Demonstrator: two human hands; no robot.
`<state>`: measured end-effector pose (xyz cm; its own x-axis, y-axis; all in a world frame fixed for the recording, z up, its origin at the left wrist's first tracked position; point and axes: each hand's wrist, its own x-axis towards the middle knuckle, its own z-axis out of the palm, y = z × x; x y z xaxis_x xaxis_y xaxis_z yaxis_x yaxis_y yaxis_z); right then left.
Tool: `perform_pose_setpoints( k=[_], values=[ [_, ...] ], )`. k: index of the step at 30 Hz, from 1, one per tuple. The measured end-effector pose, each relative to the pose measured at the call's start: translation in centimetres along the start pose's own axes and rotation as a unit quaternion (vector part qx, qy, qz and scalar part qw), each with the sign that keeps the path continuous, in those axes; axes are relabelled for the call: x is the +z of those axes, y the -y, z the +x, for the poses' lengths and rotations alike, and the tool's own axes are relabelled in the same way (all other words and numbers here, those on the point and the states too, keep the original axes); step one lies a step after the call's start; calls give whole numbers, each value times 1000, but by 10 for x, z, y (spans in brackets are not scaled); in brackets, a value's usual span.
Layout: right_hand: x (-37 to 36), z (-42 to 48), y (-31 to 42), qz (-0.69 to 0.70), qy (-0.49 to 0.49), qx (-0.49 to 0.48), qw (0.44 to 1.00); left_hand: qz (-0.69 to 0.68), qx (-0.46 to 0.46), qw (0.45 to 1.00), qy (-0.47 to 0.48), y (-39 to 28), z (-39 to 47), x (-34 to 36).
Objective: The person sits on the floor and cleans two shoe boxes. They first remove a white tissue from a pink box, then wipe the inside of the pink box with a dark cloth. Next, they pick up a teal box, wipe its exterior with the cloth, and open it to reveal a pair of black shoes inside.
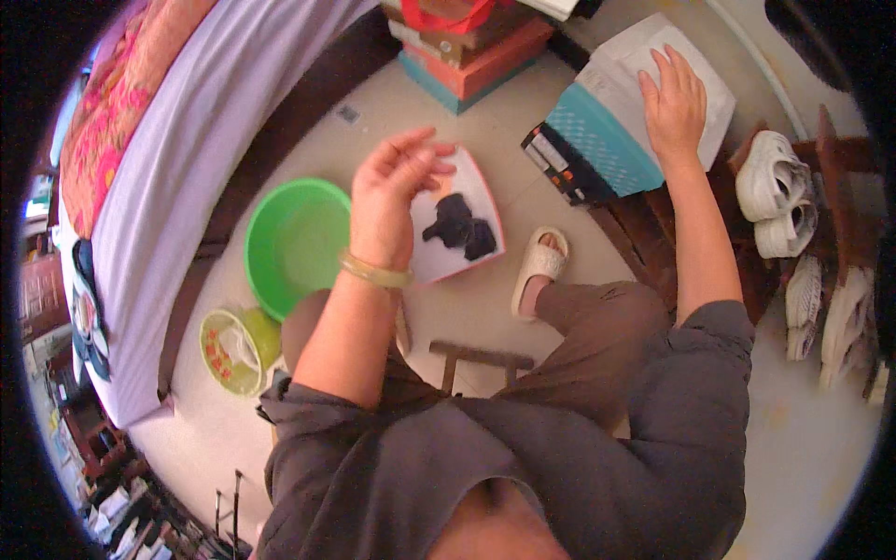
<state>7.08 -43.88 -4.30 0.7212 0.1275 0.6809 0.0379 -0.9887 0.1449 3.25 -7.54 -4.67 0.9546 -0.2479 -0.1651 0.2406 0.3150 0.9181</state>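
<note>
My left hand (402, 164), with a pale bangle at its wrist, hovers with bent fingers over the upper end of a white box or lid with a red edge (483, 175). Dark bundled items (458, 227), perhaps socks, lie inside that box. Nothing shows in the left hand's grasp. My right hand (675, 112) rests flat, fingers spread, on a white box lid (707, 94) at the upper right. That lid is part of a stack with a light blue patterned box (602, 140) and a dark box (556, 164).
On the left stand a green basin (259, 245) and a yellow-green bin (206, 350), beside a bed with a lilac sheet (168, 175). More stacked boxes (476, 66) stand at the top. White shoes (770, 175) sit on a dark rack at the right. A wooden stool (483, 355) is between my legs.
</note>
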Motion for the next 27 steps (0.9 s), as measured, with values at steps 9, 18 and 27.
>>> perform_pose_setpoints(
  k=[9,18,27],
  values=[
    [81,-129,193,276,300,-199,891,-56,-17,997,-49,-19,-21,-33],
    [126,-239,275,210,556,-126,794,-44,-59,995,-68,-18,-23,-68],
    [165,-264,294,124,658,-101,736,-32,-127,987,-88,-10,-26,-80]
  ],
)
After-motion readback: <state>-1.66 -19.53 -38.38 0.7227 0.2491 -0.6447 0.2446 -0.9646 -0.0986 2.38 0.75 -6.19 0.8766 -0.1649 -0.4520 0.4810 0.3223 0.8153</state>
